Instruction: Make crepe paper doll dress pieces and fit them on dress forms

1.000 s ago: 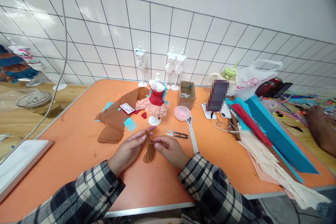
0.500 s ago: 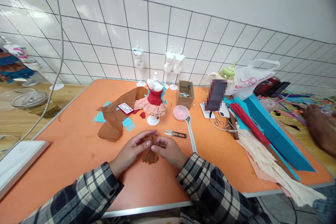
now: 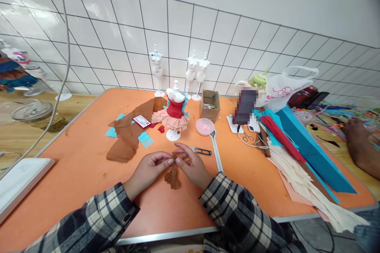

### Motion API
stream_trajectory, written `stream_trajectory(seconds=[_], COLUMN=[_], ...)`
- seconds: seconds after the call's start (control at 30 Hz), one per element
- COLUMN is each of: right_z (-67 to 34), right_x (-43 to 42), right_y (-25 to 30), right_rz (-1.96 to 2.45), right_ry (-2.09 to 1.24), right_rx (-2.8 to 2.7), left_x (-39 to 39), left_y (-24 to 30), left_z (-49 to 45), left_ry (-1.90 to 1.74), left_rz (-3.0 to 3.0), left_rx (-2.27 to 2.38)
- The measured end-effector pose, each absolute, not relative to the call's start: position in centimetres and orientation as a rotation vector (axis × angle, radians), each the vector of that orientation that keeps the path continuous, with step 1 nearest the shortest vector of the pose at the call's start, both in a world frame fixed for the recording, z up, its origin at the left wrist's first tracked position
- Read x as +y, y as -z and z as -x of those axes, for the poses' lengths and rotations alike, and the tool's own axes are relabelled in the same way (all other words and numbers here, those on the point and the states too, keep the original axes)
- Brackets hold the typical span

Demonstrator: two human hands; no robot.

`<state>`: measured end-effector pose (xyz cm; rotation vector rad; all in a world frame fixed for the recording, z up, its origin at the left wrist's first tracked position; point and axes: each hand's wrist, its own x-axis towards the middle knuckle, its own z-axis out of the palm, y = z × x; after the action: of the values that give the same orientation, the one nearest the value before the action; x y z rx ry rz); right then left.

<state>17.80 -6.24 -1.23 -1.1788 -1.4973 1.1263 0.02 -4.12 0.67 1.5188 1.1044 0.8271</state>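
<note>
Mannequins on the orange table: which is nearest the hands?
The red-and-pink dressed mannequin, just beyond the left hand and right hand; the other three mannequins, undressed, stand farther back by the tiled wall.

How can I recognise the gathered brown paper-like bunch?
Find the orange table. Toward its front, between the bare left hand and right hand, is the brown bunch. Unlike the wide, brown, paper-like sheet spread beyond, it is small and gathered.

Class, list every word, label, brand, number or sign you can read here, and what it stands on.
No text is readable.
White plastic bag: pink marking, too blurred.
Red-edged white card: print too small.
White rectangular device: faint mark, unreadable.
</note>
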Motion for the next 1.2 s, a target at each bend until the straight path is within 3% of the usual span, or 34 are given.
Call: stream_trajectory(seconds=[0.43, 0.7, 0.97, 1.2], right_z=[-18.01, -17.77, -17.93, -17.81], right_x=[-5.99, -5.83, -6.06, -6.31], right_y=[0.84, 1.44, 0.65, 0.57], right_rz=[1.103, 1.207, 1.171, 1.142], right_ry=[-1.346, -1.235, -1.329, -1.222], right_rx=[-1.26, -1.322, -1.242, -1.37], left_x=[-4.2, -4.4, -4.19, -4.81], left_y=[-0.7, -0.88, -1.29, -0.89], left_z=[0.05, -0.04, -0.11, -0.49], left_ry=[-0.826, -0.832, -0.99, -0.88], left_rz=[-1.44, -1.485, -1.36, -1.504], left_rx=[1.148, 1.182, 1.165, 1.156])
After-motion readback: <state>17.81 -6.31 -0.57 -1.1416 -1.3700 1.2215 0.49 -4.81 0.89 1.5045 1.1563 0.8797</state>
